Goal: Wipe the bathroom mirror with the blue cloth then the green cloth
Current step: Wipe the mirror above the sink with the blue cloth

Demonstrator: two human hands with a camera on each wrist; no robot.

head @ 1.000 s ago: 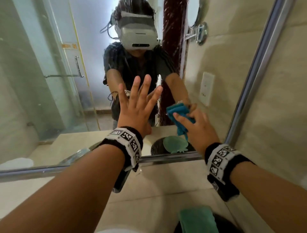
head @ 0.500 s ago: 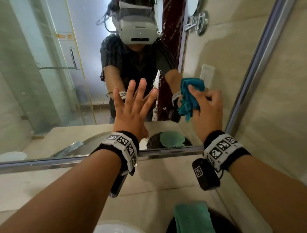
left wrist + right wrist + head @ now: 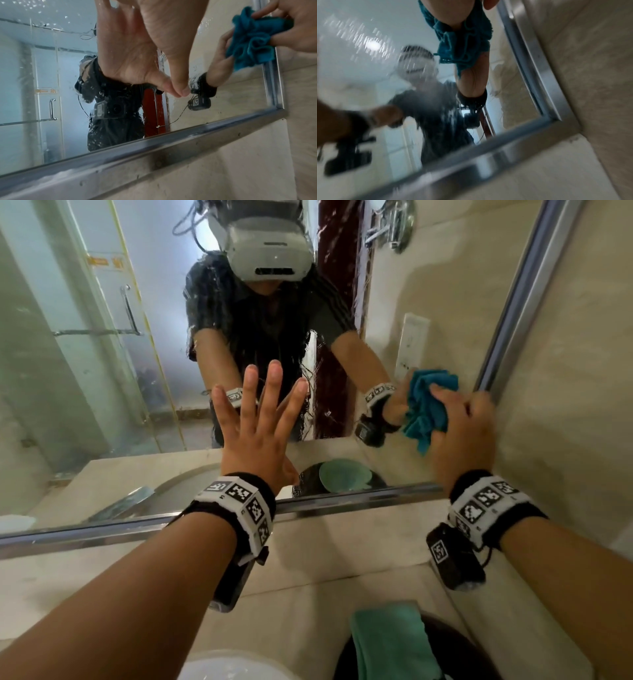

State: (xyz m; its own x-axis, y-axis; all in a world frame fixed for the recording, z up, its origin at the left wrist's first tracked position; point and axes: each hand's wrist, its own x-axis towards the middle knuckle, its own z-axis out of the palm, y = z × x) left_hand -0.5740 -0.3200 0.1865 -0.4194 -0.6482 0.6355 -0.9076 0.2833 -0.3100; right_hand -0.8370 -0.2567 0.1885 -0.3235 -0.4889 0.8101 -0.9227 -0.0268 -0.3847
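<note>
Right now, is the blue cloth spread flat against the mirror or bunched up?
Bunched up. The blue cloth is crumpled into folds in the right hand, whose fingers curl round it against the mirror near its right frame edge.

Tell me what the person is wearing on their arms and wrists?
Both forearms are bare. The left wrist and right wrist each wear a black band carrying white squares with black-and-white code markers. A small black camera box with its own marker hangs under the right wrist, with a thin cable.
</note>
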